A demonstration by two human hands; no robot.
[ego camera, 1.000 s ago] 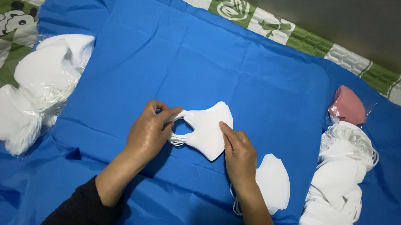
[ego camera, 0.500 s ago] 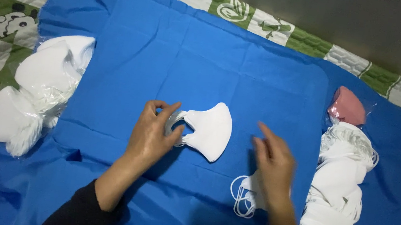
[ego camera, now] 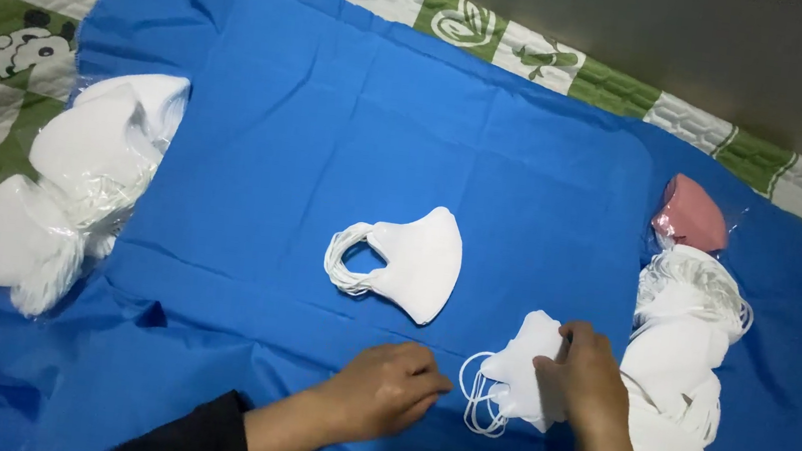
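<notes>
Two white soft-fabric face masks lie loose on the blue cloth sheet. One folded white mask with ear loops sits flat at centre frame, loops bunched at its left end, no hand on it. The second white fabric mask is at lower right of centre, pinched at its right edge by the right hand; fingers closed on the fabric, loops trailing out to the lower left. Left hand rests on the sheet just left of those loops, fingers loosely curled, holding nothing.

Handling, as I judge it: very light, limp, no stiffness, so it will sag and unfold if lifted by one corner. Not fragile. Thin elastic loops can snag or tangle. Best hold is a pinch on the folded body edge, or both ends with two hands.

A heap of white masks runs down the right edge, a pink mask in clear wrap above it. Bagged white masks at left.
</notes>
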